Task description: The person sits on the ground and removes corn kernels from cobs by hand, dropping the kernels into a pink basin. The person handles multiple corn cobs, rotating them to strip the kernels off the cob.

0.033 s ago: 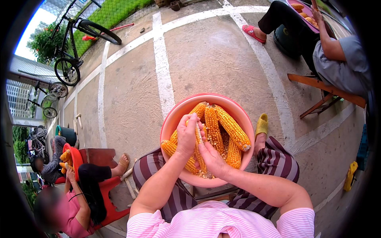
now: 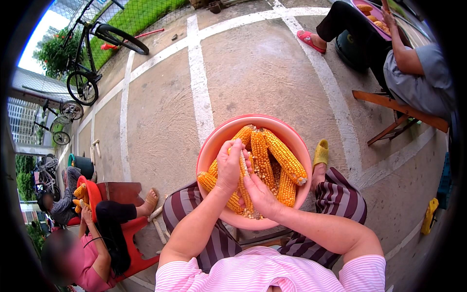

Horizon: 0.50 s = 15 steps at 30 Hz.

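On my lap sits a pink basin [image 2: 258,225] with several yellow corn cobs [image 2: 286,156] in it. Loose kernels [image 2: 249,212] lie low in the basin, near its front. Over its middle, my left hand [image 2: 228,165] is closed around the upper part of a partly stripped corn cob [image 2: 243,187]; a pale bare strip shows along it. My right hand [image 2: 261,195] grips the same cob lower down, its thumb pressed against the side. My fingers and palms hide part of this cob.
At left, a person in pink [image 2: 95,255] handles corn over a red basin [image 2: 92,192]. At right, a seated person [image 2: 413,68] has a pink basin of cobs. Bicycles [image 2: 82,87] stand by the fence; bare cobs [image 2: 158,224] lie on the concrete floor [image 2: 253,73].
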### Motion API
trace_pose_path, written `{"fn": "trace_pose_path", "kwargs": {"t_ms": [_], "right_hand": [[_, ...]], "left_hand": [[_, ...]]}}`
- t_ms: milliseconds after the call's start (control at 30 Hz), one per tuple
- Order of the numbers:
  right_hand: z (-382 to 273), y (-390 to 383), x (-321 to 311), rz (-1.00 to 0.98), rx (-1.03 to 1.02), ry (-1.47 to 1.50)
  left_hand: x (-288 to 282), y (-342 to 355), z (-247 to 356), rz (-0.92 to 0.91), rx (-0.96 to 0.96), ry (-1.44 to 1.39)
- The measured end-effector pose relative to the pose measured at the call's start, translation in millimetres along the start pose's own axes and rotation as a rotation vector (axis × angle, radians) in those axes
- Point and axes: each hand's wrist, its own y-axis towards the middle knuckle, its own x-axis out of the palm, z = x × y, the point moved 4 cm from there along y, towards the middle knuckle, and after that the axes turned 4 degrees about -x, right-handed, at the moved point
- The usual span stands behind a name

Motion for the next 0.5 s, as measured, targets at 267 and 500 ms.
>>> {"fn": "trace_pose_path", "kwargs": {"t_ms": [267,500], "right_hand": [[9.2,2.8,-2.9,-0.004,0.024,0.001],[7.6,1.6,-3.3,0.018,0.083,0.088]], "left_hand": [[0.7,-0.1,-0.3,0.002,-0.002,-0.001],[-2.2,1.2,-2.4,0.000,-0.001,-0.007]]}}
